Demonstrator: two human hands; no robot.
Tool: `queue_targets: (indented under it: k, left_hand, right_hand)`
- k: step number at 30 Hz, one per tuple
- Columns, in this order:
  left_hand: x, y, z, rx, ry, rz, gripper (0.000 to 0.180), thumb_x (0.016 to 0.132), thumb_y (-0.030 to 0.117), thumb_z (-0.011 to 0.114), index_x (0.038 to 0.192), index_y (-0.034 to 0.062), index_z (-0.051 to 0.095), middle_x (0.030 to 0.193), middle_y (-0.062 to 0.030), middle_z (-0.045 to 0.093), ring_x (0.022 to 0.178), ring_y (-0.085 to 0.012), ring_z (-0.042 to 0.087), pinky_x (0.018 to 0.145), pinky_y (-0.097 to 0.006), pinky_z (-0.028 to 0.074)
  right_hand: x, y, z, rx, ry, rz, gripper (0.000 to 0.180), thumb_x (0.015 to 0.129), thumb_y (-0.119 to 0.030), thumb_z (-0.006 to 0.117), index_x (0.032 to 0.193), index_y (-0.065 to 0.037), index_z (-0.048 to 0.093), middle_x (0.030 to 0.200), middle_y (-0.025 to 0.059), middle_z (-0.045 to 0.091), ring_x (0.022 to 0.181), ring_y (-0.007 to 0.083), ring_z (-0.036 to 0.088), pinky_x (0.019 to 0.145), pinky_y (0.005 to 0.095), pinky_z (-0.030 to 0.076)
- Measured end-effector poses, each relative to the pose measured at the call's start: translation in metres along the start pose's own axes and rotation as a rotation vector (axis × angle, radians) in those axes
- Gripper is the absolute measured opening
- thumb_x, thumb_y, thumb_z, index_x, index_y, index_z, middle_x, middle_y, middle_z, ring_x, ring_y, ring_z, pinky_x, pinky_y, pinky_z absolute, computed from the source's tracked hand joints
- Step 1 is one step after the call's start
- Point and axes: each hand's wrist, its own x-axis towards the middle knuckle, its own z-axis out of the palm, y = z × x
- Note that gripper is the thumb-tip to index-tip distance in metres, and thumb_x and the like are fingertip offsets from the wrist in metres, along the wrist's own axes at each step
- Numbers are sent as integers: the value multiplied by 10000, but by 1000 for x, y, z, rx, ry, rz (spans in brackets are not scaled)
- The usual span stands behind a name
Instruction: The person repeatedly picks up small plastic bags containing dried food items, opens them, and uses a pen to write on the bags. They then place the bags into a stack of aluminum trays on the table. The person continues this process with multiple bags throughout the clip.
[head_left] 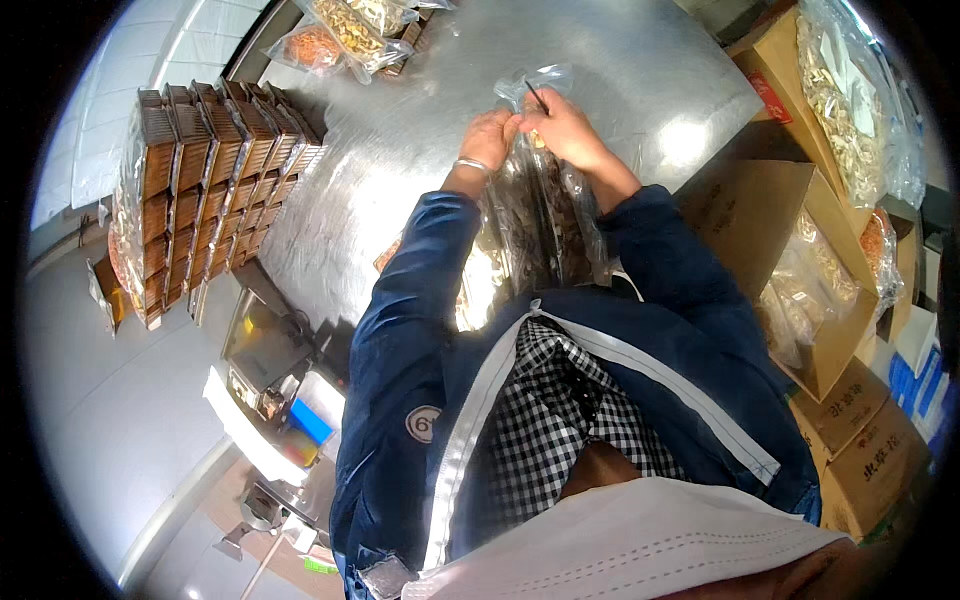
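A long clear plastic bag [535, 225] with dark brown contents lies on the metal table in front of my body. At its far end, my left hand [486, 140] is closed on the gathered plastic. Close beside it, my right hand [566, 128] also pinches the bag's neck, and the fingertips of both hands nearly touch. A thin dark stick-like piece [537, 98] pokes up by the right fingers; I cannot tell whether it is held or part of the contents. Beyond the hands, the bag's loose clear end [545, 78] spreads out.
Tall stacks of brown ribbed trays [205, 190] stand along the left side of the metal table [640, 60]. Filled clear bags [345, 40] lie at the far left. To the right are an open cardboard box [745, 220] with bagged pale pieces and another large filled bag [845, 110].
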Motion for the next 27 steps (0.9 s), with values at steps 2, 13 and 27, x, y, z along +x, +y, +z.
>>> queue_targets:
  k: [2, 13, 27]
  left_hand:
    - [-2, 21, -3, 250, 50, -34, 294, 982, 344, 511, 984, 85, 649, 1007, -174, 663, 968, -402, 587, 864, -475, 461]
    - [-11, 29, 21, 198, -150, -379, 518, 997, 432, 388, 1429, 149, 431, 1367, -218, 540, 1233, -386, 542, 1024, -516, 411]
    - [-33, 68, 13, -97, 163, -420, 646, 980, 481, 481, 1343, -53, 512, 1302, -281, 536, 1220, -426, 468, 1070, -500, 327]
  right_hand:
    - [0, -13, -13, 131, 0, 103, 424, 839, -177, 704, 1218, -13, 608, 923, 139, 696, 806, 176, 657, 689, 333, 523]
    - [-4, 7, -46, 187, 47, 80, 348, 901, -151, 600, 1205, 17, 607, 899, 105, 712, 843, 172, 665, 767, 295, 511]
    - [-99, 30, -114, -353, -28, 270, 735, 828, -485, 737, 1328, 10, 525, 1196, 186, 645, 1115, 302, 620, 933, 385, 476]
